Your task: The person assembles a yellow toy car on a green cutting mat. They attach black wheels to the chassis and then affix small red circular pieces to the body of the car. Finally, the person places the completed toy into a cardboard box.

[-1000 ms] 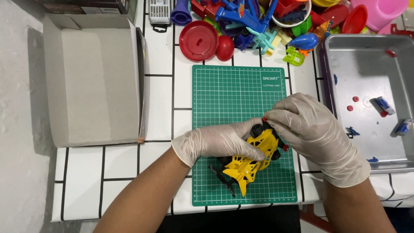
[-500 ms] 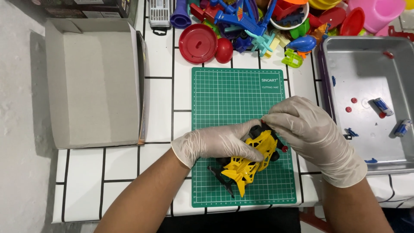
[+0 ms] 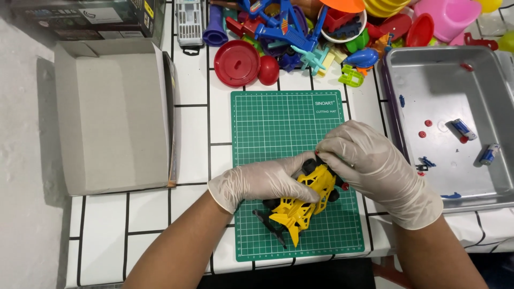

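Both gloved hands hold a yellow toy car (image 3: pixel 305 200) with black wheels, which lies on the near part of a green cutting mat (image 3: pixel 278 123) on the white tiled table (image 3: pixel 144 219). The left hand (image 3: pixel 262 181) has its fingers closed over the left side of the car. The right hand (image 3: pixel 369 163) grips the far end of it with bent fingers pressed together. Left of the mat stands an open cardboard box (image 3: pixel 110 115). On the right is a metal tray (image 3: pixel 455 80) with small batteries and red and blue bits. A pile of colourful plastic toys (image 3: pixel 305 32) lies far behind the mat.
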